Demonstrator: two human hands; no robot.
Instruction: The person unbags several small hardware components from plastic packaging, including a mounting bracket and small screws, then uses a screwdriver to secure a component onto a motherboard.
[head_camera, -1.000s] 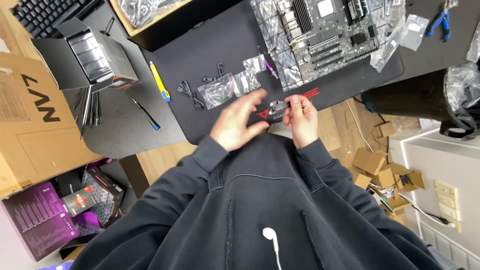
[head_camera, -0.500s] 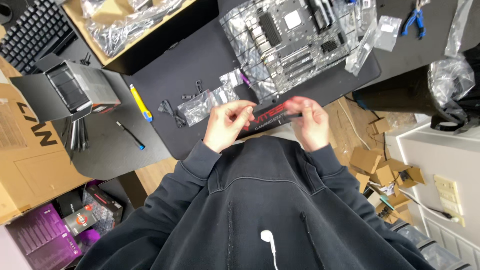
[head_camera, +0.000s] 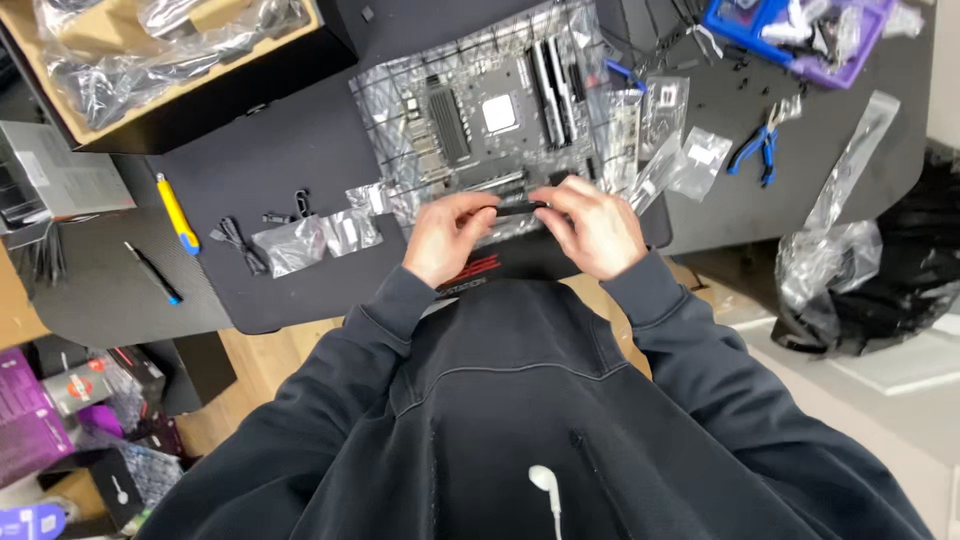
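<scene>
Both grips closed on a slim black strip: I see the left hand pinching one end, the right hand the other. Strip held level just over the near edge of the motherboard on its foil bag. Black table below; yellow knife and blue pliers well apart.
</scene>
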